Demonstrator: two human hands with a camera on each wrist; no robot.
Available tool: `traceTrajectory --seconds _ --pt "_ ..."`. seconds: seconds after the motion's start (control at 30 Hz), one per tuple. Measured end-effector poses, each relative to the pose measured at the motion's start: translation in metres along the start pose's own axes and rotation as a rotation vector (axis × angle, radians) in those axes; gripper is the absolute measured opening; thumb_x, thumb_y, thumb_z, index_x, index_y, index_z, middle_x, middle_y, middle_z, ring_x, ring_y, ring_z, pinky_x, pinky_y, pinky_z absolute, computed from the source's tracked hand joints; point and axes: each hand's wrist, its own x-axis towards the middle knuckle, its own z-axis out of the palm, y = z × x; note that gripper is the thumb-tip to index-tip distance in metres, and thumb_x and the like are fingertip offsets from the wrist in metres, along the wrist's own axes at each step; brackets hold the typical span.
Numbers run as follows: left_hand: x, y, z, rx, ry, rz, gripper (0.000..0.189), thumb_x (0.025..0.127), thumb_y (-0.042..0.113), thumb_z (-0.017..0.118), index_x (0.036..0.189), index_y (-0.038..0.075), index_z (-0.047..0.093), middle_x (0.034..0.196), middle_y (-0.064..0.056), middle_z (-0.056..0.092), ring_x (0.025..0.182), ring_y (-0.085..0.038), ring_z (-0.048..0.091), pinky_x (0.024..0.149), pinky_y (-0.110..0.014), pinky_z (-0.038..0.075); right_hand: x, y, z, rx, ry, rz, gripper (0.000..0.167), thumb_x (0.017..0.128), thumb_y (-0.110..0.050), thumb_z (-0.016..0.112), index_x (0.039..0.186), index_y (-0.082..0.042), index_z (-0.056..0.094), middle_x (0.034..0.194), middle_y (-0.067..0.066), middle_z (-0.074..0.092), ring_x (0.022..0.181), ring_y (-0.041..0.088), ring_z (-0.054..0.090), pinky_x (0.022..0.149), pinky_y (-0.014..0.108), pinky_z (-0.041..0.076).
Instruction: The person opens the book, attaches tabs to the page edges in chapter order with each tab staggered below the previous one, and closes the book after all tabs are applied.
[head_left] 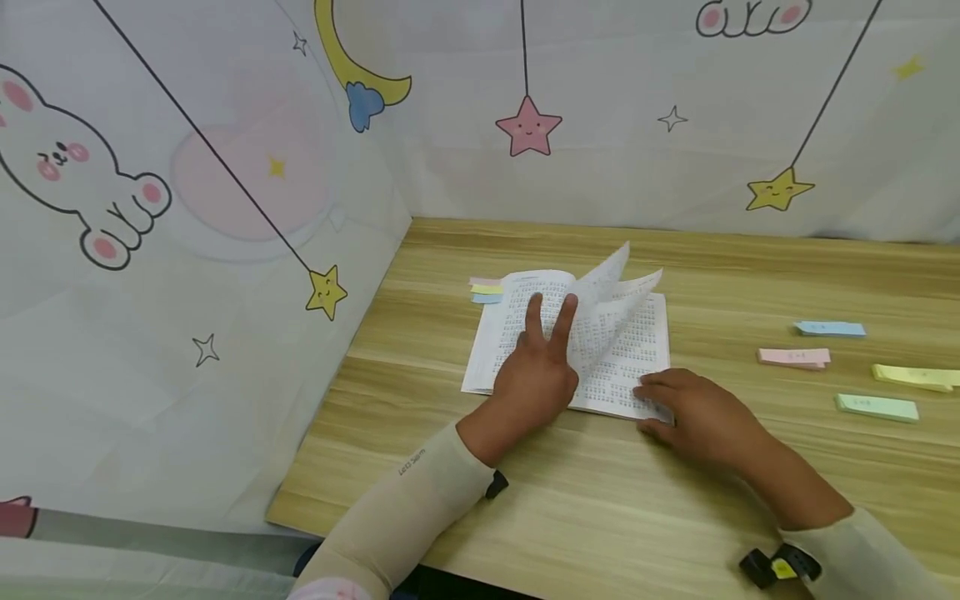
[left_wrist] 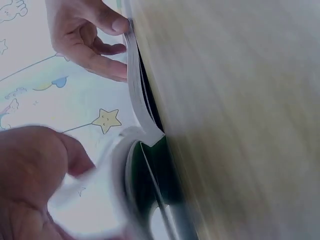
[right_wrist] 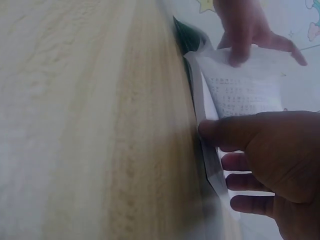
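A book (head_left: 618,379) lies open on the table, its pages covered with small rows of print. My left hand (head_left: 536,375) rests on the left page and the fold, two fingers stretched out toward the top. Loose leaves (head_left: 611,283) stand up from the middle beside it. At the lower right corner, my right hand (head_left: 701,412) holds the book's edge, fingers on the page and thumb (right_wrist: 212,132) against the page block. Pink, yellow and blue sticky tabs (head_left: 487,289) jut from the book's upper left edge. A dark green cover (left_wrist: 157,165) shows beneath the pages in the left wrist view.
On the wooden table (head_left: 600,500), right of the book, lie a blue strip pad (head_left: 830,329), a pink one (head_left: 793,357), a yellow one (head_left: 911,377) and a green one (head_left: 876,407). A white cartoon-printed cloth (head_left: 465,183) stands behind and to the left.
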Motion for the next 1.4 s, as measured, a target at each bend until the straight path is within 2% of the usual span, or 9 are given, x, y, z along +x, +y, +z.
traceTrajectory --seconds 0.1,0.23,0.37,0.53,0.73,1.03,1.17,1.3,1.4 --pt "0.001 -0.001 -0.002 0.113 -0.015 -0.029 0.116 0.083 0.018 0.078 0.165 0.036 -0.003 0.166 -0.024 -0.015 0.150 -0.048 0.012 0.116 -0.059 0.025 0.000 0.000 -0.003 -0.020 -0.006 -0.020 0.038 0.087 -0.022 0.084 0.119 -0.003 0.075 0.125 0.015 0.068 0.118 0.037 0.062 0.098 0.054 0.048" --pt "0.003 0.000 -0.008 0.254 -0.159 0.025 0.074 0.087 0.027 0.077 0.152 0.043 0.047 0.168 -0.012 -0.021 0.150 -0.044 -0.025 0.114 -0.067 -0.012 0.001 0.000 -0.006 -0.019 -0.019 -0.023 0.029 0.089 -0.015 0.079 0.115 -0.002 0.077 0.123 0.015 0.069 0.116 0.037 0.063 0.096 0.053 0.050" --pt "0.003 0.001 -0.009 0.218 -0.242 0.011 0.030 0.096 0.037 0.060 0.122 0.027 0.072 0.170 -0.010 0.014 0.155 -0.039 -0.009 0.113 -0.069 -0.010 0.002 -0.003 -0.007 -0.021 0.025 0.000 0.019 0.088 -0.005 0.073 0.107 -0.004 0.077 0.113 0.013 0.071 0.110 0.035 0.066 0.090 0.052 0.053" --pt "0.002 0.000 -0.007 0.139 -0.248 -0.019 0.077 0.089 0.081 0.048 0.115 0.010 0.065 0.128 -0.007 0.059 0.129 -0.031 0.049 0.112 -0.058 0.026 0.006 -0.007 -0.004 -0.068 0.286 -0.029 0.018 0.081 -0.002 0.081 0.098 -0.007 0.076 0.106 0.007 0.070 0.106 0.030 0.064 0.079 0.048 0.055" --pt "0.000 0.000 -0.003 0.130 -0.255 -0.010 0.080 0.082 0.078 0.062 0.122 0.009 0.055 0.118 -0.007 0.058 0.116 -0.027 0.056 0.097 -0.050 0.042 0.013 -0.021 -0.004 -0.049 0.548 0.013 0.037 0.071 -0.008 0.091 0.085 -0.006 0.057 0.103 0.014 0.059 0.081 0.030 0.058 0.047 0.039 0.045" --pt "0.001 -0.008 -0.005 0.137 -0.067 -0.266 0.086 0.097 0.043 0.061 0.162 0.004 0.020 0.156 -0.027 0.034 0.147 -0.046 0.027 0.106 -0.075 0.025 0.004 -0.010 -0.002 0.008 0.012 0.049 0.042 0.085 -0.027 0.086 0.117 -0.004 0.072 0.125 0.015 0.066 0.120 0.037 0.059 0.096 0.053 0.049" --pt "0.002 -0.012 -0.008 0.211 -0.080 -0.058 0.080 0.095 0.027 0.072 0.163 0.027 0.030 0.168 -0.020 0.013 0.153 -0.046 0.001 0.114 -0.072 0.014 0.001 -0.006 -0.004 -0.007 -0.040 0.031 0.034 0.087 -0.018 0.083 0.116 -0.003 0.075 0.127 0.015 0.067 0.121 0.037 0.060 0.097 0.054 0.049" --pt "0.000 -0.011 -0.011 0.184 -0.233 0.269 0.042 0.098 0.016 0.068 0.139 0.028 0.065 0.161 -0.002 0.039 0.154 -0.033 0.020 0.121 -0.051 0.020 0.002 -0.005 -0.008 -0.013 -0.026 0.022 0.022 0.088 -0.011 0.078 0.108 -0.003 0.078 0.121 0.012 0.070 0.115 0.036 0.064 0.092 0.052 0.052" --pt "-0.003 -0.008 -0.014 0.144 -0.305 0.312 0.026 0.101 0.016 0.060 0.124 0.021 0.072 0.144 0.002 0.057 0.144 -0.026 0.041 0.116 -0.047 0.033 0.005 -0.006 -0.008 -0.031 0.029 0.025 0.015 0.086 -0.006 0.073 0.100 -0.005 0.078 0.109 0.008 0.073 0.106 0.031 0.067 0.085 0.048 0.055"
